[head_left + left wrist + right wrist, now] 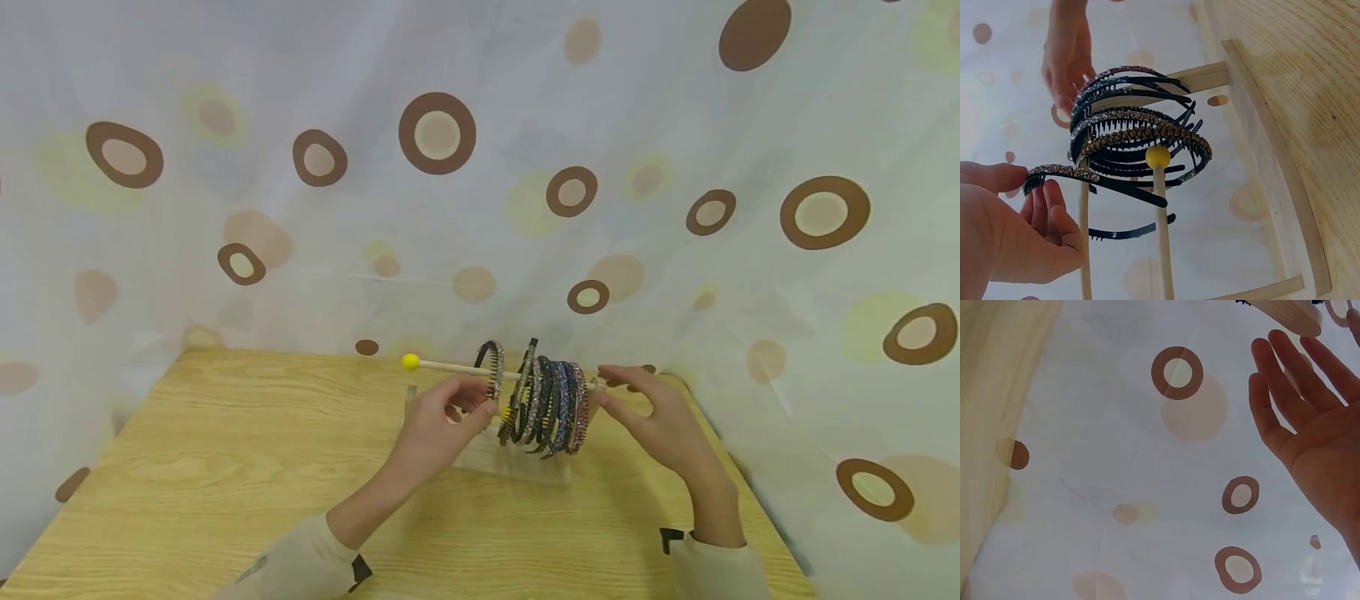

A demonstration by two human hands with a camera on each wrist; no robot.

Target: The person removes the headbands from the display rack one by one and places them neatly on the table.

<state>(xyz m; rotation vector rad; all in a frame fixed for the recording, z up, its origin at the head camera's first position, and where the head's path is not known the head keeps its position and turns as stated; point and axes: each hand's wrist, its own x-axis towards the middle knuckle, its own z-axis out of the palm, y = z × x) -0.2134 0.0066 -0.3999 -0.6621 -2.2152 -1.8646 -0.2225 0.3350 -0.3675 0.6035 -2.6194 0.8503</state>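
Note:
My left hand (442, 425) pinches a glittery silver headband (497, 367) between thumb and fingers. The toothed band hangs around the upper wooden rod (453, 367), apart from the others. In the left wrist view, the held headband (1063, 170) slants down toward a second rod's yellow ball (1158, 156). Several sparkly headbands (558, 408) in silver, blue, black and pink sit bunched at the right end of the rods. There my right hand (663, 421) has thumb and forefinger at the stand's end; its other fingers (1285, 381) extend loosely in the right wrist view.
The wooden stand (1272, 169) rests on a wood-grain table (225, 467), toward its far side. A yellow ball (410, 362) caps the upper rod's left end. Behind and at the right hangs a white sheet (510, 75) with brown rings.

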